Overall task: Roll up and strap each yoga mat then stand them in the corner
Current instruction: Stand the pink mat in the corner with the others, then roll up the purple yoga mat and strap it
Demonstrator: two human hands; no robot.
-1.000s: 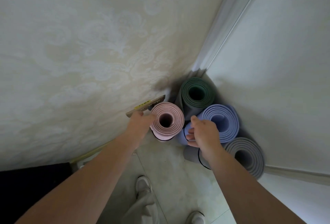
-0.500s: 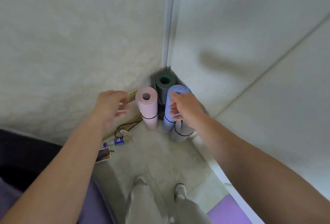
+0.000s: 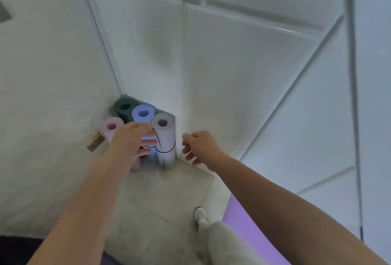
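As I look down through the head camera into the corner where two walls meet, I record four rolled mats standing upright on the floor (image 3: pixel 160 197). The green mat (image 3: pixel 124 107) sits deepest in the corner. The blue mat (image 3: pixel 142 113) stands just in front of it, touching it. The grey mat (image 3: pixel 164 133) stands just beside the blue one on its right, close against the panelled wall (image 3: pixel 243 74). The pink mat (image 3: pixel 111 126) stands to the left, against the textured wall (image 3: pixel 42 95). A thin dark strap (image 3: pixel 167 151) circles the grey mat's lower half. Straps on the other three are hidden or too blurred to confirm.

Left grip (image 3: pixel 131 140): fingers straight and spread, palm down, held in front of the blue and pink mats and covering their middles. Its fingertips reach just beside the grey mat; whether they touch it I cannot tell.

Right grip (image 3: pixel 201 146): fingers loosely curled, clasping nothing, to the right of the grey mat and apart from it, before the base of the panelled wall.

Other items: a purple mat (image 3: pixel 249 226) lies flat on the floor at lower right. A small brown and yellow object (image 3: pixel 95 141), unidentified, sits beside the pink mat at the textured wall. One white shoe (image 3: pixel 200 214) and a grey trouser leg (image 3: pixel 224 241) show beneath the right forearm.
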